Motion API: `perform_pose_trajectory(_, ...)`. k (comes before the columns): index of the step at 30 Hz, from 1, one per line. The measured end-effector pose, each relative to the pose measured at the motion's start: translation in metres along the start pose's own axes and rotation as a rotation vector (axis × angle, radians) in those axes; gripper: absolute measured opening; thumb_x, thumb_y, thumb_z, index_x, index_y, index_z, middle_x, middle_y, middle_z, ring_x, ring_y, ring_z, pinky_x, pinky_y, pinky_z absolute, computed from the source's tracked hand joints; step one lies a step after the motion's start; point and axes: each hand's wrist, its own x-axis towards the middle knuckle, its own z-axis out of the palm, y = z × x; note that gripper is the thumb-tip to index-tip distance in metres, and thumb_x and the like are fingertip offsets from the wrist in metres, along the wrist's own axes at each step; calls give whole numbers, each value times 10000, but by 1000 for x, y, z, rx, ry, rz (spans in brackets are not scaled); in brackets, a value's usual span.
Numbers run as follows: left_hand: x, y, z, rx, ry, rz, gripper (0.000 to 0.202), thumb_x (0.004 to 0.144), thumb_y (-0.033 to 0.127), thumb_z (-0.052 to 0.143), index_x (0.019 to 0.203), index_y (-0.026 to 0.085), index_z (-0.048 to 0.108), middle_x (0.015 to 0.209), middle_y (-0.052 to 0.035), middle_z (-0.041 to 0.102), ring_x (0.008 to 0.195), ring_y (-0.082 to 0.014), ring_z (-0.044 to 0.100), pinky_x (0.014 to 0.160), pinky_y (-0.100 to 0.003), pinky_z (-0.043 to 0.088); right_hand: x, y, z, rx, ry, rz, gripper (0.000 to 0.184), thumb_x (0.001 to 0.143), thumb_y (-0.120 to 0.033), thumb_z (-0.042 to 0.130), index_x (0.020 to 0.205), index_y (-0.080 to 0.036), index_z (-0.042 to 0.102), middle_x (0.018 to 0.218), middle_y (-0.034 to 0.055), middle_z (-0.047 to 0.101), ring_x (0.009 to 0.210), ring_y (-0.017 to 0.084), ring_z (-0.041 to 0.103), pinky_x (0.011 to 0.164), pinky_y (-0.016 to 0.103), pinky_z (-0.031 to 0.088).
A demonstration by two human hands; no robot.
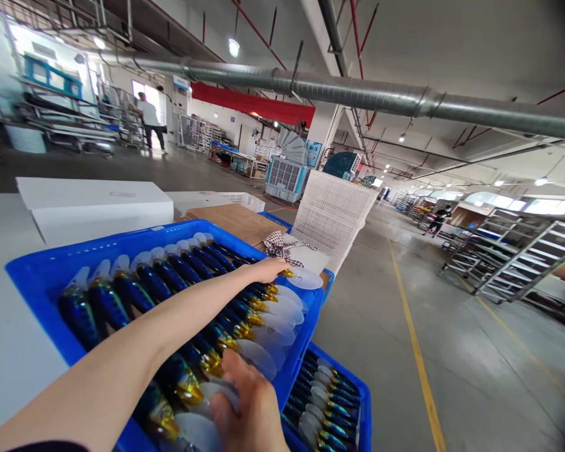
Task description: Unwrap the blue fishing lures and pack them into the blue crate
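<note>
Blue-and-gold, glossy fish-shaped lures point(132, 292) with clear plastic lips point(255, 359) lay rowed in a blue plastic crate point(47, 301), the left hand point(269, 270) over a far one, its grip impossible to tell, the right hand point(252, 408) near closer lips, fingers parted.

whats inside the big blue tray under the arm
The blue tray holds rows of dark blue lures with translucent bills, many gold-ended. The left arm and right hand cover parts of the rows, so what lies beneath them cannot be seen.
</note>
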Motion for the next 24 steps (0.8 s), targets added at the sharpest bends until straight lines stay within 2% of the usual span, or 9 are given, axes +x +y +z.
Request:
perform_pose_trajectory(3, 10, -3, 12, 30, -2, -40, 469, 790, 50, 522, 1206, 241, 618, 1156, -81, 633, 1030, -228, 620, 867, -292, 460, -7, 17, 11, 55, 84, -20, 551, 729, -173, 679, 1274, -243, 638, 1150, 115, 711, 1039, 339, 676, 928, 491, 538)
perform_pose_trajectory(6, 11, -3, 12, 62, 2, -84, 456, 799, 45, 495, 1187, 243, 630, 1150, -85, 615, 1037, -240, 600, 851, -297, 453, -16, 28, 20, 131, 164, -47, 503, 800, -229, 638, 1302, -251, 604, 1193, 111, 681, 1086, 296, 651, 958, 445, 527)
perform_pose_trajectory(9, 5, -2, 11, 84, 5, -115, 392, 845, 94, 461, 1167, 230, 640, 1124, -97, 603, 1022, -265, 593, 819, -312, 452, -21, 26, 19, 219, 205, -36, 453, 864, -272, 587, 1317, -254, 576, 1212, 107, 662, 1092, 264, 641, 961, 411, 527)
perform_pose_trajectory(12, -1, -5, 16, 81, -1, -139, 351, 874, 136, 450, 1159, 222, 638, 1109, -98, 605, 966, -259, 612, 793, -309, 454, -19, 20, 11, 278, 138, -31, 431, 885, -343, 586, 1306, -249, 584, 1190, 101, 671, 1066, 254, 646, 942, 384, 537)
perform_pose_trajectory(16, -1, -16, 25, 47, -35, -152, 367, 837, 76, 471, 1130, 202, 653, 1120, -102, 625, 935, -233, 639, 796, -293, 462, -13, 13, 1, 306, 80, -12, 434, 882, -351, 596, 1303, -241, 589, 1140, 86, 688, 1024, 245, 657, 922, 356, 542)
perform_pose_trajectory(19, -2, -22, 25, 5, -65, -140, 332, 837, 118, 532, 1130, 196, 666, 1156, -94, 645, 1014, -225, 636, 864, -274, 460, -9, 6, -6, 298, 64, -3, 401, 878, -314, 581, 1272, -247, 609, 1081, 62, 697, 974, 231, 658, 908, 335, 533)
perform_pose_trajectory(21, -10, -19, 24, -21, -57, -131, 343, 878, 229, 555, 1212, 203, 629, 1247, -90, 625, 1129, -224, 597, 951, -273, 433, -6, 0, -11, 297, 21, -13, 376, 872, -292, 571, 1241, -239, 624, 1037, 48, 695, 941, 219, 651, 878, 311, 528)
perform_pose_trajectory(24, -31, 1, 30, -28, 5, -141, 491, 913, 403, 547, 1356, 194, 508, 1436, -141, 480, 1321, -282, 445, 1072, -384, 359, -1, -8, -19, 308, 6, -26, 339, 880, -282, 549, 1199, -208, 634, 974, 40, 681, 879, 199, 629, 818, 282, 521)
